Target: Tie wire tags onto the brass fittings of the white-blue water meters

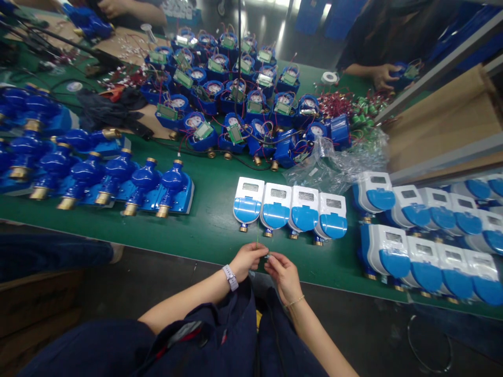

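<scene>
At the table's front edge, my left hand [248, 257] and my right hand [286, 273] meet fingertip to fingertip. The left thumb and finger pinch a thin green wire [257, 241] whose end sticks up. My right fingertips close on a tiny bluish piece [268, 256], too small to identify. Just beyond them a row of several white water meters [251, 201] with blue flip covers and small display windows lies on the green table [212, 220]. Neither hand touches these meters.
More finished-looking meters [393, 251] stand in rows at right. Blue meter bodies with brass ends [145, 183] lie at left. Opened meters with circuit boards and wires [236, 131] fill the back, beside clear plastic film [326, 167]. Another person's hand [383, 78] works across the table.
</scene>
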{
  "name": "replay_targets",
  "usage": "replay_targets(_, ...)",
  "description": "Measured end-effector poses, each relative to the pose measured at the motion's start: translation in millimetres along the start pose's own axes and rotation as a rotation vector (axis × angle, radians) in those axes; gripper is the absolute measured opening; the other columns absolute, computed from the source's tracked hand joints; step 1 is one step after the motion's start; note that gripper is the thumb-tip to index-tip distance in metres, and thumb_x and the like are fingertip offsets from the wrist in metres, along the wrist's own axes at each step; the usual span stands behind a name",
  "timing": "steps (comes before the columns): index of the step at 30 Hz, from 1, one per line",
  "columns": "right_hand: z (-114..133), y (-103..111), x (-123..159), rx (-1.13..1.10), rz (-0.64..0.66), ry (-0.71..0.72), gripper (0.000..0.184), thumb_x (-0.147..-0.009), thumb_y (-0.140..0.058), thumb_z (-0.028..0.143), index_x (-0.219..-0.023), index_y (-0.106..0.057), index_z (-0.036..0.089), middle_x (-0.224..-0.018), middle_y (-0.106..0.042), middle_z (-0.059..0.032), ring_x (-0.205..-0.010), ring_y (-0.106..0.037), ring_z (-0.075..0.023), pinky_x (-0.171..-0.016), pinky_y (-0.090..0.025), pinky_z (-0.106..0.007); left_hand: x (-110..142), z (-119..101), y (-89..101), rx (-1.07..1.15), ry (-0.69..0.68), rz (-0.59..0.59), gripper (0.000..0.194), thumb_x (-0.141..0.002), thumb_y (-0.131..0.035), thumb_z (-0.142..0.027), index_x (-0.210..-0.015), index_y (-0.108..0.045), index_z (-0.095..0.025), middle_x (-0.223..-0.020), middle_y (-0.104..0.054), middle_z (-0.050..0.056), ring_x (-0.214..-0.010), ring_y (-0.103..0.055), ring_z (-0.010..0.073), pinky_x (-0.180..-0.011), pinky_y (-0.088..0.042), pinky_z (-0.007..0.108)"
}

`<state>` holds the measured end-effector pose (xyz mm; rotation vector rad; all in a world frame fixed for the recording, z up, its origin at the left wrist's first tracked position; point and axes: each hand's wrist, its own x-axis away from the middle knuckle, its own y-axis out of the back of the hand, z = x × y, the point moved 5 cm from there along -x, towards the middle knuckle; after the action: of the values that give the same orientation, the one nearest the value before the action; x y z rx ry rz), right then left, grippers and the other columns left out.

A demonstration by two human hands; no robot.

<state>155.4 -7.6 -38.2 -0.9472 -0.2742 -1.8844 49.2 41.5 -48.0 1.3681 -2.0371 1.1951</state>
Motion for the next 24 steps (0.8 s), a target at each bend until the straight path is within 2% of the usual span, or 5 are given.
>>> replay_targets(7,10,1,-3,0.186,0.097,0.128,0.031,-0.062,-0.07,0.033,-0.085,-0.062,0.015,-0.069,-0.064,-0.0027,-0.06,-0.058,-0.013,-0.062,-0.048,-0.028,10,14,-7.5,0.209,0.377,0.382,0.034,-0.071,-0.059,-0.043,-0.064,-0.042,-0.015,-0.052,-0.026,-0.01,-0.036,-0.014,0.0002,-0.036,-0.004,0.016)
replay_targets(15,31,-6,-7,0.616,0.452,0.182,0.023,-0.079,-0.05,0.041,-0.085,-0.051,0.02,-0.064,-0.054,0.0035,-0.059,-0.053,-0.0116,-0.059,-0.043,-0.026,4,8,-5.4,0.105,0.388,0.419,0.022,-0.069,-0.057,-0.03,-0.066,-0.041,-0.016,-0.054,-0.026,-0.009,-0.038,-0.012,0.0016,-0.037,-0.005,0.017)
replay_targets(17,32,-11,-14,0.734,0.455,0.213,0.027,-0.082,-0.044,0.045,-0.072,-0.048,0.02,-0.056,-0.05,0.0043,-0.054,-0.049,-0.0111,-0.055,-0.041,-0.025,1,1,-4.6,-0.036,0.243,0.344,0.022,-0.071,-0.055,-0.033,-0.065,-0.043,-0.016,-0.053,-0.027,-0.009,-0.039,-0.014,0.0026,-0.038,-0.01,0.017)
replay_targets(21,26,-14,-25,0.642,0.377,0.115,0.04,-0.083,-0.033,0.053,-0.057,-0.035,0.022,-0.041,-0.029,0.0089,-0.035,-0.032,-0.0086,-0.044,-0.035,-0.024,3,-29,-2.6,-0.464,-0.324,0.13,0.027,-0.073,-0.055,-0.039,-0.063,-0.052,-0.014,-0.058,-0.042,-0.004,-0.052,-0.034,0.0064,-0.049,-0.027,0.019)
replay_targets(24,33,-17,-24,0.655,0.405,0.205,0.039,-0.083,-0.035,0.05,-0.059,-0.041,0.02,-0.045,-0.038,0.0064,-0.042,-0.04,-0.0097,-0.051,-0.038,-0.025,1,-31,-5.5,-0.601,-0.317,0.211,0.034,-0.08,-0.043,-0.044,-0.066,-0.054,-0.014,-0.055,-0.042,-0.004,-0.049,-0.033,0.0072,-0.05,-0.028,0.02)
